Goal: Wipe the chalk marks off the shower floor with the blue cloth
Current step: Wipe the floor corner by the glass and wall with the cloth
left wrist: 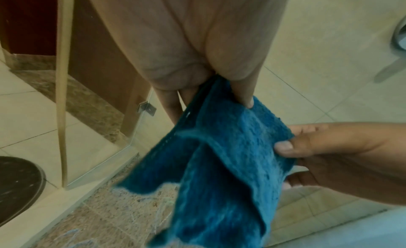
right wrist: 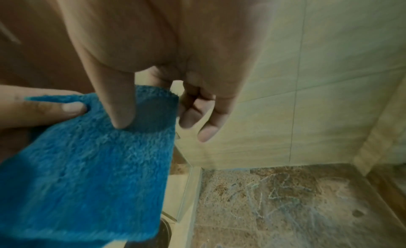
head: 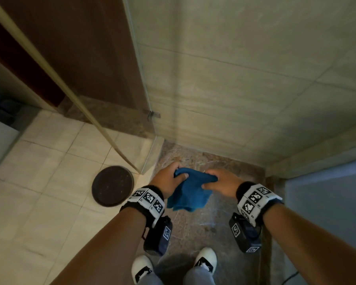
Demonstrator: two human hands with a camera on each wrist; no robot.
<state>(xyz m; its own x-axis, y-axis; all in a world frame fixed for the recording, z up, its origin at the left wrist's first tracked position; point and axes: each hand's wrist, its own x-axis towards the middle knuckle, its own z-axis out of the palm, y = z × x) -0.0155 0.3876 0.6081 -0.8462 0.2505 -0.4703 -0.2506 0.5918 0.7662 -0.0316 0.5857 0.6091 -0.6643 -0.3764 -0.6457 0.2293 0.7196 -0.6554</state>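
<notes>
A: Where do we have the blue cloth point(head: 190, 189)?

B: Up in the air between our two hands, above the shower floor point(head: 199, 229). Our left hand point(head: 168, 182) pinches its upper left edge, thumb curled over it; our right hand point(head: 221, 183) pinches the upper right edge between thumb and fingers point(right wrist: 123, 104).

A: Which way does it run?

B: Its top edge stretches across between our fingers; the rest hangs down in loose folds. The chalk marks point(right wrist: 270, 196) lie on the floor below.

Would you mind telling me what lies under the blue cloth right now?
Held up by both hands, the cloth hangs over the shower floor, where chalk marks show; marks directly beneath it are covered.
</notes>
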